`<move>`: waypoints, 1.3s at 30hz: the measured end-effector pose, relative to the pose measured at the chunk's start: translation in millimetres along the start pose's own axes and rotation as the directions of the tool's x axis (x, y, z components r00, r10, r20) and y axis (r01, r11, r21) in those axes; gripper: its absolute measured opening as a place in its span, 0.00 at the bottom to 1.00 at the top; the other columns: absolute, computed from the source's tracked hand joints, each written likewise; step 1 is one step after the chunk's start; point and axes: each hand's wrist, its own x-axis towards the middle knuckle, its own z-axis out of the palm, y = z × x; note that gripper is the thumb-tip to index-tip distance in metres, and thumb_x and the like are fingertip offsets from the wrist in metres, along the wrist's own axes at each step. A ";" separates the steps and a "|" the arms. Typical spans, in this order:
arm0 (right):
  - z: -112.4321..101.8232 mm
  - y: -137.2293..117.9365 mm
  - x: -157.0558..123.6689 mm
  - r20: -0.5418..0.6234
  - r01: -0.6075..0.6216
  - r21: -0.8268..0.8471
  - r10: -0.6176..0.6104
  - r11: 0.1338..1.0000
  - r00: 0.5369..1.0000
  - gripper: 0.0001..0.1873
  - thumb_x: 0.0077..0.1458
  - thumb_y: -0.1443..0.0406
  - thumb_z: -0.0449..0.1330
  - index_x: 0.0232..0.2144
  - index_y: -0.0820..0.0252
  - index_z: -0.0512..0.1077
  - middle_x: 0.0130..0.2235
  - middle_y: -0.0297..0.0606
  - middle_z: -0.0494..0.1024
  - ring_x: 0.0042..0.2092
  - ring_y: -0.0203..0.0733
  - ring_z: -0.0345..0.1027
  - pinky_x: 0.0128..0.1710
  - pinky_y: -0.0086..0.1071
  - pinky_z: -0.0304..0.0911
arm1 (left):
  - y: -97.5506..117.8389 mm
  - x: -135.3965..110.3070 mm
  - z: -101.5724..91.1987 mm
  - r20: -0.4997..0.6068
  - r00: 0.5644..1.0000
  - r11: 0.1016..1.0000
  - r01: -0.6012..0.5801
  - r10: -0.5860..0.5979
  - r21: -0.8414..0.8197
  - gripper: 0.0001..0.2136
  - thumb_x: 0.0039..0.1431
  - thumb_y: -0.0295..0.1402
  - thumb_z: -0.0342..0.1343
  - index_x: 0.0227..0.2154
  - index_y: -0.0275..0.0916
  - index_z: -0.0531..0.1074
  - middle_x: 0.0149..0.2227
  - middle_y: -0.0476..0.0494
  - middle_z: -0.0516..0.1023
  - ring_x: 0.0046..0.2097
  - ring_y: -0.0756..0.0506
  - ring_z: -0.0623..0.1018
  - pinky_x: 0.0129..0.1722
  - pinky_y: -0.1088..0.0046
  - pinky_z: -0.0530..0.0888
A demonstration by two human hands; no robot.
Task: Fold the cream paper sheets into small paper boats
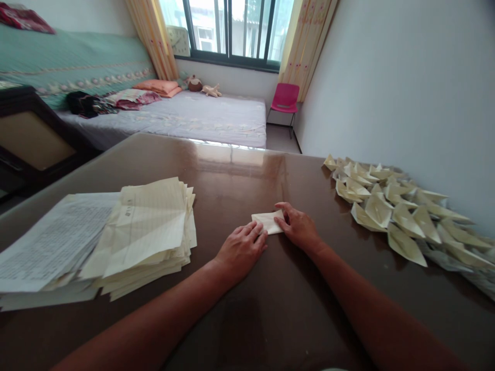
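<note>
Okay, your left hand (242, 250) and right hand (297, 226) both lie flat with fingers spread, fingertips pressing a small folded paper (268, 222) at the middle of the brown table (232, 170); neither grips it. Near your left arm, a loose stack of lined sheets (150, 232) overlaps printed sheets (54, 242). By the wall on your right lies a heap of folded paper shapes (402, 211), apart from your hand. Beyond the table: bed (201, 116), pink chair (285, 99).

head view, sole camera: worn on the head, looking forward and down along the worktop (240, 170); left hand (242, 250) and right hand (299, 226) close, just below mid-frame; faces bed (201, 116) and window (228, 28) beyond; wall (406, 77) at right.
</note>
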 end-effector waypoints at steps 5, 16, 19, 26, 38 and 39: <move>-8.0 -7.5 -6.6 -0.088 0.127 -0.108 -0.137 0.986 0.987 0.15 0.60 0.60 0.52 0.48 0.52 0.71 0.45 0.39 0.74 0.43 0.43 0.68 0.38 0.33 0.61 | 2.5 1.1 -0.3 0.022 1.000 1.000 0.002 -0.003 0.031 0.14 0.64 0.34 0.49 0.50 0.36 0.68 0.55 0.36 0.71 0.57 0.39 0.70 0.49 0.62 0.69; -7.6 -26.5 -51.8 0.175 0.577 -0.143 -0.553 0.804 0.814 0.33 0.61 0.55 0.50 0.63 0.67 0.54 0.63 0.50 0.60 0.65 0.48 0.50 0.62 0.44 0.53 | 1.2 -1.3 4.2 -0.016 1.000 0.999 0.000 0.000 0.045 0.15 0.64 0.32 0.49 0.51 0.34 0.68 0.55 0.36 0.72 0.57 0.40 0.69 0.48 0.64 0.69; -6.4 -9.5 -60.7 0.168 0.551 -0.228 -0.525 0.802 0.834 0.39 0.60 0.50 0.50 0.65 0.67 0.50 0.65 0.50 0.53 0.66 0.49 0.45 0.63 0.45 0.49 | 1.7 -1.4 4.0 -0.027 1.000 0.998 0.006 -0.005 0.059 0.15 0.64 0.33 0.49 0.51 0.36 0.68 0.54 0.39 0.72 0.56 0.41 0.70 0.47 0.64 0.69; -10.5 3.3 -68.0 0.150 0.477 -0.348 -0.454 0.807 0.878 0.36 0.61 0.49 0.47 0.65 0.61 0.50 0.65 0.44 0.55 0.66 0.52 0.47 0.62 0.51 0.45 | 4.2 -3.6 -1.4 -0.025 0.999 0.991 0.024 -0.021 0.129 0.12 0.64 0.32 0.49 0.44 0.33 0.73 0.49 0.35 0.76 0.50 0.41 0.74 0.46 0.62 0.68; -24.7 -5.0 -37.8 0.101 0.401 -0.226 -0.389 0.888 0.916 0.16 0.63 0.63 0.49 0.48 0.54 0.73 0.53 0.39 0.74 0.55 0.46 0.63 0.52 0.43 0.57 | -4.3 -3.4 -14.3 -0.066 0.995 0.997 0.078 -0.078 0.002 0.11 0.64 0.33 0.48 0.31 0.37 0.75 0.34 0.43 0.78 0.40 0.45 0.75 0.39 0.66 0.68; -27.6 -6.8 -27.4 0.087 0.397 -0.187 -0.387 0.899 0.918 0.16 0.62 0.63 0.50 0.48 0.54 0.72 0.52 0.39 0.75 0.54 0.45 0.64 0.51 0.41 0.58 | -5.7 -3.6 -14.5 -0.067 0.994 0.997 0.080 -0.081 -0.016 0.12 0.64 0.33 0.48 0.31 0.38 0.75 0.34 0.43 0.78 0.41 0.45 0.75 0.40 0.66 0.68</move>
